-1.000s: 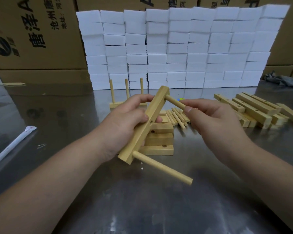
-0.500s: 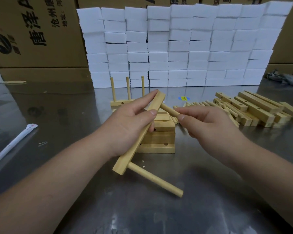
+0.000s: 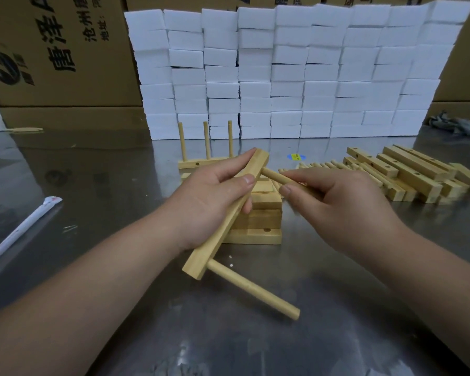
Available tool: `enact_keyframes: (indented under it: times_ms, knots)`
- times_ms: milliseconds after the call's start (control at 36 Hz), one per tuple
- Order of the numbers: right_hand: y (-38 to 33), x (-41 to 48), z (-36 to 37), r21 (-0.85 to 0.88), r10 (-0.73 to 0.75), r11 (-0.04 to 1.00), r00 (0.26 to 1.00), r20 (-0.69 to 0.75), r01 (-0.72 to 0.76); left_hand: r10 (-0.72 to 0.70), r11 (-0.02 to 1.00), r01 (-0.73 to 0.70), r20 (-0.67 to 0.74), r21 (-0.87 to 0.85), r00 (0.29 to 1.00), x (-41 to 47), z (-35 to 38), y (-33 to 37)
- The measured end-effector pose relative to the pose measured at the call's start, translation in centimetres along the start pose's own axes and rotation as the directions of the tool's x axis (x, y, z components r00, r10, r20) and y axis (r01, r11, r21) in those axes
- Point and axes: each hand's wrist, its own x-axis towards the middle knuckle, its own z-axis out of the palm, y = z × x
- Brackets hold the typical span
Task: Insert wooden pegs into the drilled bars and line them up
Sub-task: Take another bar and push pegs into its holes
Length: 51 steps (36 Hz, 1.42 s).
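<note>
Left hand has its fingers wrapped round the bar, holding it tilted above the table, over a small stack of bars. One peg already sits in the near end. Right hand pinches a second peg, tip right at the bar's far end. Can't tell if it's in the hole yet. My worry: go in crooked and it jams, and pushing hard on a bar held in midair could twist it out of the grip.

A packing workshop or warehouse: printed cardboard cartons, stacked white foam blocks, steel bench, piled wooden bars.
</note>
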Motion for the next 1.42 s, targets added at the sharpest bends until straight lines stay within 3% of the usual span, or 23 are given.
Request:
enact_keyframes:
  times_ms: [167, 361, 556, 917, 1222, 1417]
  knots:
    - [0.47, 0.24, -0.30, 0.020, 0.015, 1.000, 0.999, -0.051, -0.014, -0.065, 0.995, 0.057, -0.103, -0.085, 0.993, 0.16, 0.12, 0.18]
    - [0.44, 0.17, -0.37, 0.034, 0.047, 0.998, 0.999, -0.026, -0.046, -0.048, 0.997, 0.043, -0.082, -0.059, 0.995, -0.03, 0.03, 0.14]
    - [0.56, 0.14, -0.21, 0.041, 0.098, 0.995, 0.991, -0.086, -0.095, -0.059, 0.994, 0.068, 0.094, -0.090, 0.994, -0.32, -0.24, 0.47]
    - [0.54, 0.20, -0.14, -0.056, 0.080, 0.994, 0.985, -0.151, -0.089, -0.094, 0.992, 0.096, -0.021, 0.086, 0.995, 0.00, 0.08, 0.06]
    - [0.86, 0.21, -0.07, -0.034, 0.121, 0.991, 0.975, -0.185, -0.129, -0.093, 0.982, 0.095, -0.025, 0.161, 0.995, 0.01, 0.00, -0.24]
    - [0.86, 0.60, -0.32, -0.060, 0.171, 0.982, 0.974, -0.149, -0.181, -0.053, 0.982, 0.090, -0.214, 0.168, 0.975, 0.07, -0.38, -0.15]
